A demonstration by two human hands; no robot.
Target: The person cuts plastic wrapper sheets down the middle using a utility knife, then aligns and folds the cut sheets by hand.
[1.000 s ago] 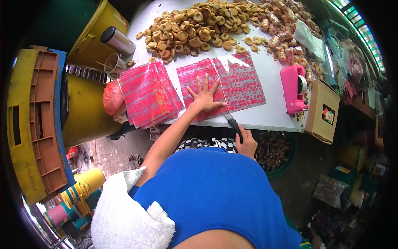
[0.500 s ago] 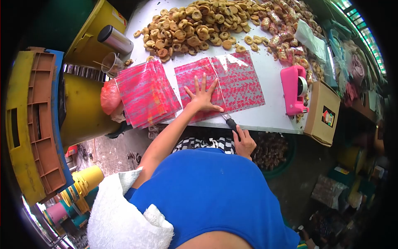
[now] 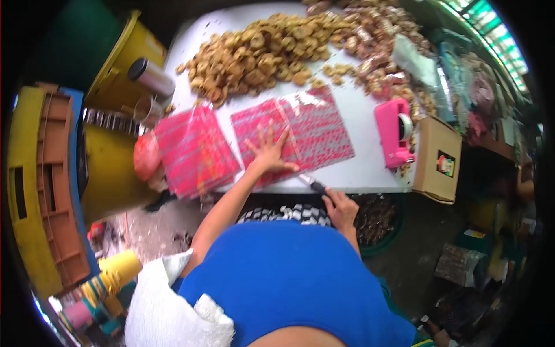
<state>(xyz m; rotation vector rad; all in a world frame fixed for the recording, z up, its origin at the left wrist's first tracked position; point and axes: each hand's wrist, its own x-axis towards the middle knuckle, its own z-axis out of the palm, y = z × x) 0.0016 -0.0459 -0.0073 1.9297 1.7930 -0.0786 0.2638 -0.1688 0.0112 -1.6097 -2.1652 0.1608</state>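
My left hand (image 3: 269, 157) lies flat with fingers spread on a pink-and-grey printed plastic sheet (image 3: 321, 127), across its left half near a pale vertical line. My right hand (image 3: 341, 207) is closed round the black handle of a knife (image 3: 318, 187) at the table's front edge. The knife's blade points up and left, its tip close to my left thumb and the sheet's lower edge; whether it touches the plastic I cannot tell. Left of this sheet lies a stack of similar pink plastic sheets (image 3: 193, 153).
A heap of ring-shaped biscuits (image 3: 254, 55) covers the back of the white table (image 3: 370, 182), with wrapped packs (image 3: 376, 52) at the right. A pink tape dispenser (image 3: 393, 133) and a cardboard box (image 3: 437, 159) stand right. A tumbler (image 3: 151, 77) and plastic cup (image 3: 147, 110) stand left.
The view has shifted, so the table's contents appear lower and slightly left. My left hand stays spread on the sheet, and the knife stays in my right hand near its lower edge.
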